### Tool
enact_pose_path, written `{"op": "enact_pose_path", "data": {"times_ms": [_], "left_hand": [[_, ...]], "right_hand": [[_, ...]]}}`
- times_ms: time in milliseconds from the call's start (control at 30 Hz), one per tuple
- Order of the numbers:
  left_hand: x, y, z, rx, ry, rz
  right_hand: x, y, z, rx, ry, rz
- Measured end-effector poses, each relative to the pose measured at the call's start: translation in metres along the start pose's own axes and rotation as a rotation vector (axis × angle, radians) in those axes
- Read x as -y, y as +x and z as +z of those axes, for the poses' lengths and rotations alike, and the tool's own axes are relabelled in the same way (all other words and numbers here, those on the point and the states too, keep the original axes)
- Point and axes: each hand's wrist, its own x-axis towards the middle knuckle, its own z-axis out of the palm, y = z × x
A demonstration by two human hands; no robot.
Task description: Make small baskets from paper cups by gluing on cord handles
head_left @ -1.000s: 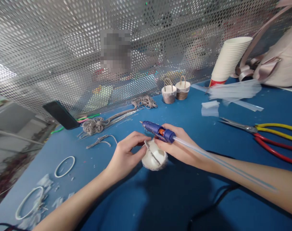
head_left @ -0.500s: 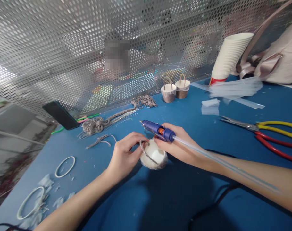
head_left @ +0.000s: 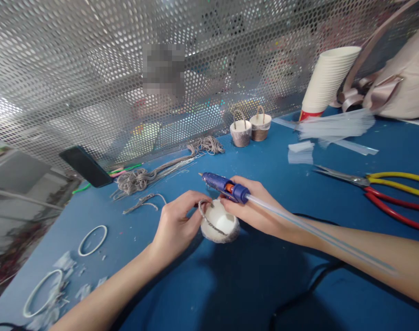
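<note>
A small paper-cup basket (head_left: 221, 227), white inside and grey around the outside, is tilted with its opening toward me. A grey cord handle (head_left: 209, 219) arches across its rim. My left hand (head_left: 178, 218) pinches the cord's upper end against the far left rim. In my right hand (head_left: 250, 202) is a blue hot glue gun (head_left: 225, 186), its nozzle pointing up and left and a long clear glue stick (head_left: 319, 232) sticking out behind. The right fingertips also touch the basket's far rim; what lies under them is hidden.
Two finished-looking baskets (head_left: 241, 134) stand by the perforated metal screen (head_left: 109, 82). Grey cord bundles (head_left: 133, 180) and a phone (head_left: 85, 166) lie left. Stacked paper cups (head_left: 328, 82), white strips (head_left: 336, 125) and scissors (head_left: 354, 179) are right. White rings (head_left: 92, 240) lie front left; a black cable (head_left: 309, 292) runs near my right arm.
Almost nothing differs. The whole view has shifted very slightly, and both hands keep their places at the basket's rim.
</note>
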Motion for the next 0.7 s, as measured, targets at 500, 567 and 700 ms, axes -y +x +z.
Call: {"op": "enact_pose_path", "data": {"times_ms": [500,567,700], "left_hand": [[-0.0011,-0.0003,-0.0022,0.022,0.041,-0.041],[-0.0027,-0.0002,-0.0025,0.020,0.056,-0.029],[-0.0055,0.0000,-0.0029,0.022,0.090,-0.025]], "right_hand": [[-0.0039,-0.0024,0.0041,0.013,0.030,0.014],[-0.0062,-0.0026,0.0052,0.006,0.037,0.003],[-0.0096,-0.0035,0.0065,-0.002,0.033,-0.017]]}}
